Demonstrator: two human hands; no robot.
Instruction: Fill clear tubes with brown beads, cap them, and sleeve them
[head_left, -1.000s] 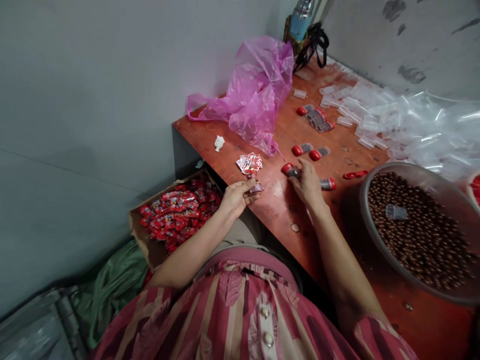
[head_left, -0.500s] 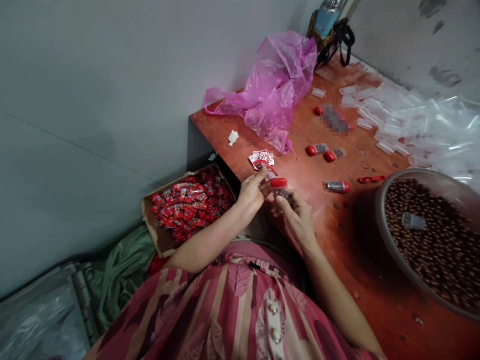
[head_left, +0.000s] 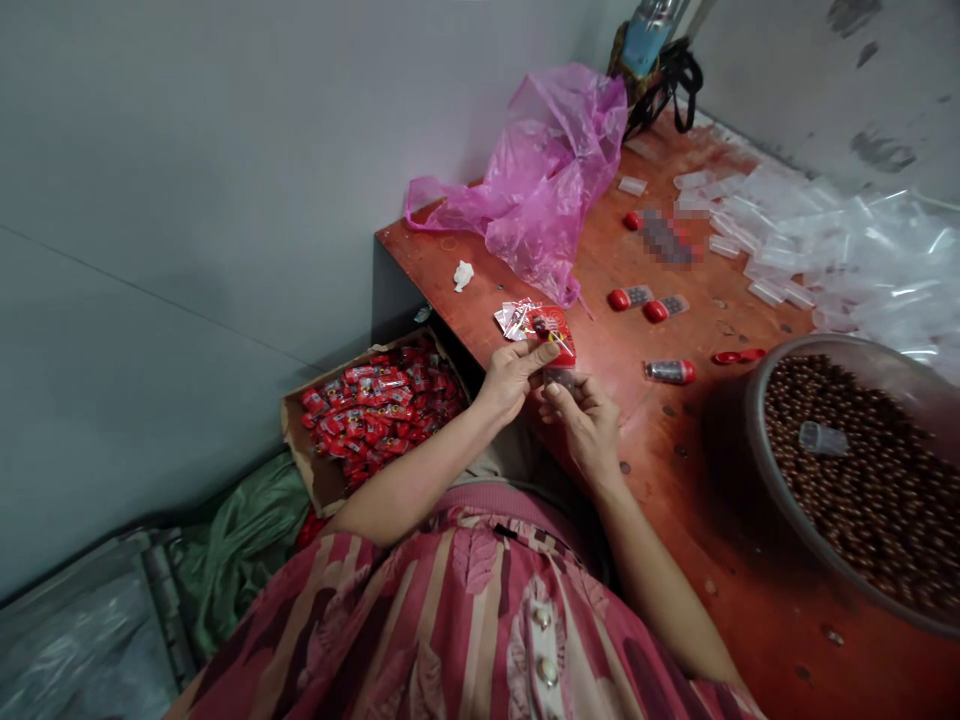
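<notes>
A loose top (head_left: 431, 620) is worn, patterned with stripes of pink, maroon and cream and with leaf-like shapes (head_left: 476, 565). Its pale front placket (head_left: 544, 645) is set with round pearly buttons (head_left: 547, 672), and its hem is finished with a ribbed pink band (head_left: 480, 498). Beneath, pale cloth (head_left: 512, 458), possibly trousers, is partly seen

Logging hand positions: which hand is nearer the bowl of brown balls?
Right. The right hand is left of the bowl; the left hand is farther left.
</notes>
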